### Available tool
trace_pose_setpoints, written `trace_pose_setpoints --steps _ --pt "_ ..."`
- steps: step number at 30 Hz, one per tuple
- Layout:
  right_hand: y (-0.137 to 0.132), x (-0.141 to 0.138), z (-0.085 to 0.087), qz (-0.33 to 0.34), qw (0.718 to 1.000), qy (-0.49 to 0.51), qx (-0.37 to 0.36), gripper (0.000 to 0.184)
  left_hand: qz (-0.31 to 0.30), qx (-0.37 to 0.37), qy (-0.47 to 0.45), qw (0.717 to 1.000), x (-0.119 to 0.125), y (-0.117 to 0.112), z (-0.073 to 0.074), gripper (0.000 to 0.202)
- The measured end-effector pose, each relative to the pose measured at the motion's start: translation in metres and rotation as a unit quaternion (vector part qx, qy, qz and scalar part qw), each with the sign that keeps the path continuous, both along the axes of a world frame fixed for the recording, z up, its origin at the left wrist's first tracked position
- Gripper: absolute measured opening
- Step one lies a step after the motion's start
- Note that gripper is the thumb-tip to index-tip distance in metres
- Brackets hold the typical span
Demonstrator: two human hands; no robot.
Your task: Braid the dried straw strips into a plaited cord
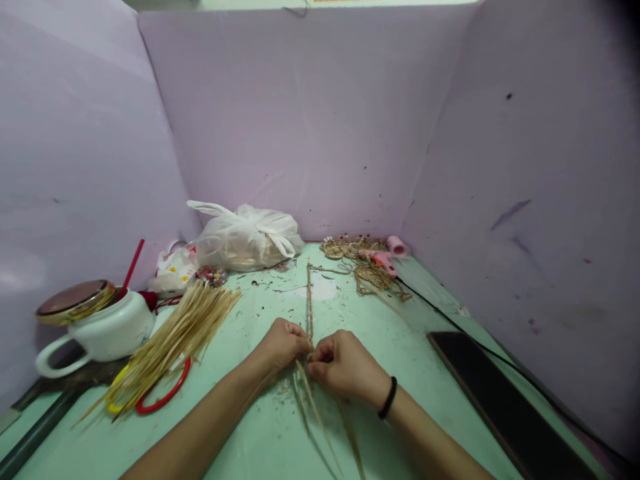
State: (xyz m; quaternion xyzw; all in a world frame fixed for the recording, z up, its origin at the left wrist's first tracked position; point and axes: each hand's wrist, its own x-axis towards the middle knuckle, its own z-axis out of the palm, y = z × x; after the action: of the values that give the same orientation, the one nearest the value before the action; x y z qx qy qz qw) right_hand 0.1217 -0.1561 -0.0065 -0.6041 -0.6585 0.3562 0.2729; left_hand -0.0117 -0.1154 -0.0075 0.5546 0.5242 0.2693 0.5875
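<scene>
A thin braid of dried straw-like fibre runs from my fingers up the middle of the table, bending right near its far end. My left hand pinches the near end of this braid. Close beside it, my right hand, with a black band on the wrist, has its fingers curled closed at the same spot. Several loose flat strands hang from between the hands toward me. Exactly which strand each hand grips is partly hidden by the fingers.
Left: a bundle of dried strands over red-handled scissors, and a white mug with a lid. Behind are a knotted plastic bag, a pink glue gun and coiled braid. A dark flat slab and black cable lie right.
</scene>
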Motion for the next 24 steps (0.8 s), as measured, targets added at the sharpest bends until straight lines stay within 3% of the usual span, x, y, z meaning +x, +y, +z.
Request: trace_pose_setpoints --steps 4,8,10,14,18,24 --pt "0.012 0.006 -0.002 -0.086 0.976 0.188 -0.066 0.011 -0.005 -0.010 -0.003 1.000 -0.001 0.002 -0.003 0.005" --pt "0.013 -0.005 0.000 -0.079 0.921 0.334 -0.184 0.008 -0.022 -0.007 -0.027 0.999 -0.001 0.002 -0.003 0.007" --pt "0.011 -0.010 -0.001 -0.079 0.924 0.321 -0.193 0.010 -0.033 -0.003 -0.025 0.999 -0.002 0.002 -0.003 0.008" --pt "0.012 -0.007 -0.007 -0.103 0.952 0.259 -0.128 0.014 -0.048 0.007 0.002 0.999 -0.004 0.002 -0.001 0.008" --pt "0.015 -0.003 -0.011 -0.088 0.952 0.269 -0.119 0.012 -0.071 0.009 0.042 0.997 -0.006 0.002 0.003 0.008" --pt "0.011 -0.007 -0.005 -0.094 0.950 0.258 -0.151 0.008 -0.065 0.088 0.210 0.972 -0.008 -0.005 0.016 0.016"
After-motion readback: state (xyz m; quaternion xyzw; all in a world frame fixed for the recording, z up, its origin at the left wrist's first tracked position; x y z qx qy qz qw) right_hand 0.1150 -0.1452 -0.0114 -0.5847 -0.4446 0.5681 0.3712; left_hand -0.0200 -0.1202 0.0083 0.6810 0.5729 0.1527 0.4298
